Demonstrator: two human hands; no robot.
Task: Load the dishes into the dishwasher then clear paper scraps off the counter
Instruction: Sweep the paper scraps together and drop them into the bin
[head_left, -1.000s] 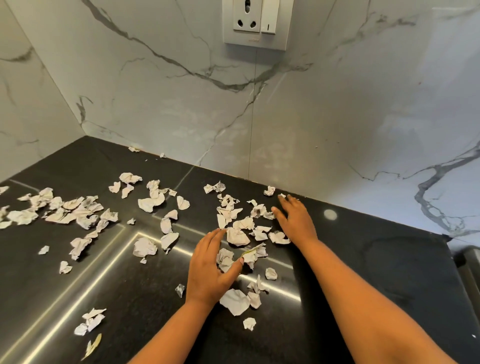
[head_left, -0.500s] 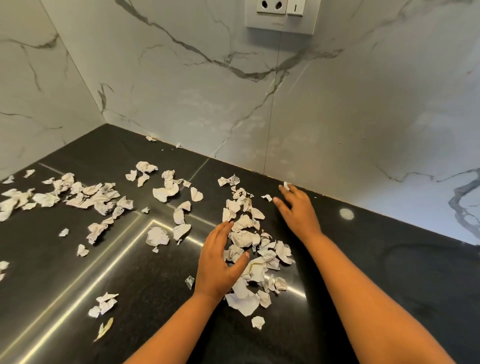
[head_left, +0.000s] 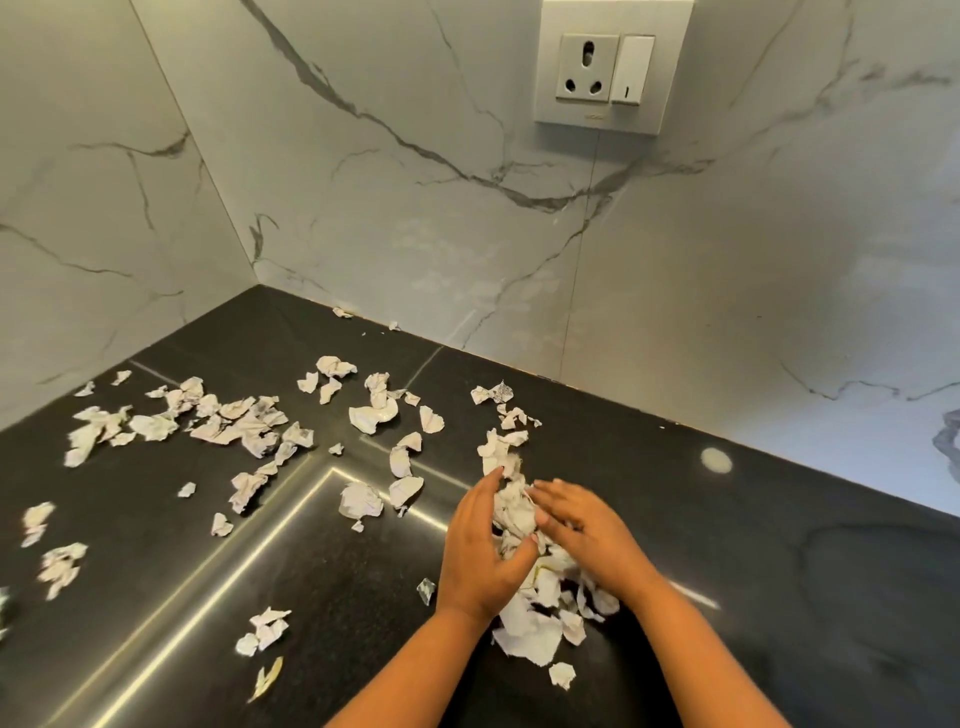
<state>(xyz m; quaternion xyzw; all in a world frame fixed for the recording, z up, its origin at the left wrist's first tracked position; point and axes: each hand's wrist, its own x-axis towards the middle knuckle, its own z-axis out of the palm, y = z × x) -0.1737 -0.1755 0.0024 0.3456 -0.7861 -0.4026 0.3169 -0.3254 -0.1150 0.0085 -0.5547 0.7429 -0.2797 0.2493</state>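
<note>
The left hand (head_left: 480, 556) and the right hand (head_left: 587, 535) press in from either side of a heap of paper scraps (head_left: 514, 514), palms facing each other. The left hand's fingers are extended along the heap's left flank with the thumb pushed into the paper. The right hand lies with its fingers stretched flat over the right flank; its fingertips are blurred, so I cannot tell whether any of them pinch a piece. Neither hand lifts the paper; the heap rests on the counter and spills out below the wrists towards the person.

The white marble wall (head_left: 363, 208), veined in grey, fills the upper half and turns a corner at the left. Below it runs the black counter (head_left: 779, 571), glossy, with bright strips of reflected light crossing it. High on the wall sits a white socket plate (head_left: 613, 67) with a switch on its right side.

Left of the hands, well apart from the heap, a broad scatter of loose scraps (head_left: 228, 423) lies across the counter. Nearer the hands lie a crumpled wad (head_left: 371, 415) and a crinkled piece (head_left: 360, 501). A small grey bit (head_left: 426, 590) lies just beside the left wrist, and a yellowish sliver (head_left: 266, 678) lies near the bottom edge.
</note>
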